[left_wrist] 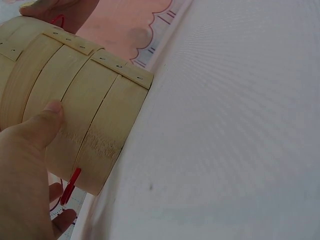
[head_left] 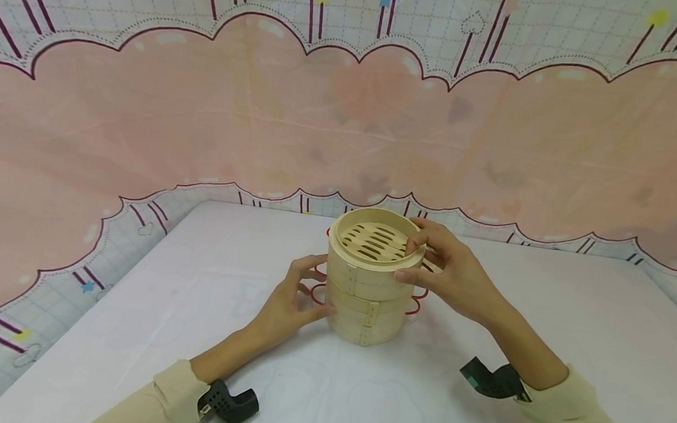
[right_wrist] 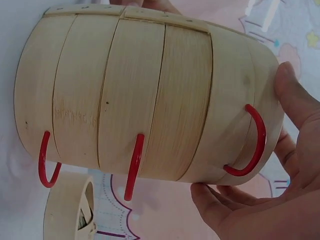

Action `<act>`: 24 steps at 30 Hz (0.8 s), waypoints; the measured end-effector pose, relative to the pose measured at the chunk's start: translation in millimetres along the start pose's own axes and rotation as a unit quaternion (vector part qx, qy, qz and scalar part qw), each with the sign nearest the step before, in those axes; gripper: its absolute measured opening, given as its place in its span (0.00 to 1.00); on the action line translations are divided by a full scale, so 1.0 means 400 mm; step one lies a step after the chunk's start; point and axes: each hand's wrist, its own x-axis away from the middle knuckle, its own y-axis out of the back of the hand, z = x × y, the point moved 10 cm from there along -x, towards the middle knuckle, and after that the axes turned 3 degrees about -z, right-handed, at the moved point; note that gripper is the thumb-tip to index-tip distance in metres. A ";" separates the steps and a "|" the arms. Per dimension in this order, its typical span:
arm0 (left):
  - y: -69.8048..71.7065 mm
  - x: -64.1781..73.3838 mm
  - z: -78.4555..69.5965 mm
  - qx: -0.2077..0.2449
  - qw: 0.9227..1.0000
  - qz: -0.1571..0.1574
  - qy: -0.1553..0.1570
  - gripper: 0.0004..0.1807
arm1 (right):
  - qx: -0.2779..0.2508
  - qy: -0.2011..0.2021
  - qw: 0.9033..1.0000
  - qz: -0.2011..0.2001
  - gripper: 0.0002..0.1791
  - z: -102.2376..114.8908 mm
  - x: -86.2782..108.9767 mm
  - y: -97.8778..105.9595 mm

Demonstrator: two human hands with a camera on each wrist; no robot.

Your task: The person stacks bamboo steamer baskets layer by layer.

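Observation:
A stack of round bamboo steamer baskets [head_left: 367, 312] stands upright on the white table, red loop handles [right_wrist: 134, 167] on its sides. The top basket [head_left: 363, 275] has no lid on it and shows a slatted floor inside. My left hand [head_left: 291, 293] holds the stack's left side, thumb [left_wrist: 47, 120] on the front wall and fingers round toward a red handle. With my right hand [head_left: 452, 272] I grip the top basket's right rim, thumb outside and a finger reaching inside. In the right wrist view, my right fingers [right_wrist: 210, 200] lie near the uppermost red handle.
Another round bamboo piece [right_wrist: 62, 207] stands on the table beside the stack in the right wrist view; the stack hides it from the head view. White cloth covers the table [head_left: 241, 250]. A pink cloud-patterned cloth [head_left: 262, 121] hangs behind.

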 end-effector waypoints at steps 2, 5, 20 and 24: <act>-0.001 0.000 0.000 0.001 1.000 0.004 0.000 0.46 | 0.005 0.002 1.000 0.005 0.17 -0.001 0.000 0.002; -0.002 0.000 -0.002 0.000 1.000 0.007 -0.002 0.46 | 0.012 0.007 1.000 0.011 0.16 -0.001 0.001 0.005; -0.010 -0.005 -0.005 -0.004 1.000 0.000 0.004 0.46 | 0.050 0.022 0.994 0.100 0.50 -0.027 0.008 -0.006; -0.009 -0.008 0.001 0.007 1.000 -0.001 0.027 0.46 | 0.048 0.010 0.993 0.108 0.50 -0.041 0.006 -0.010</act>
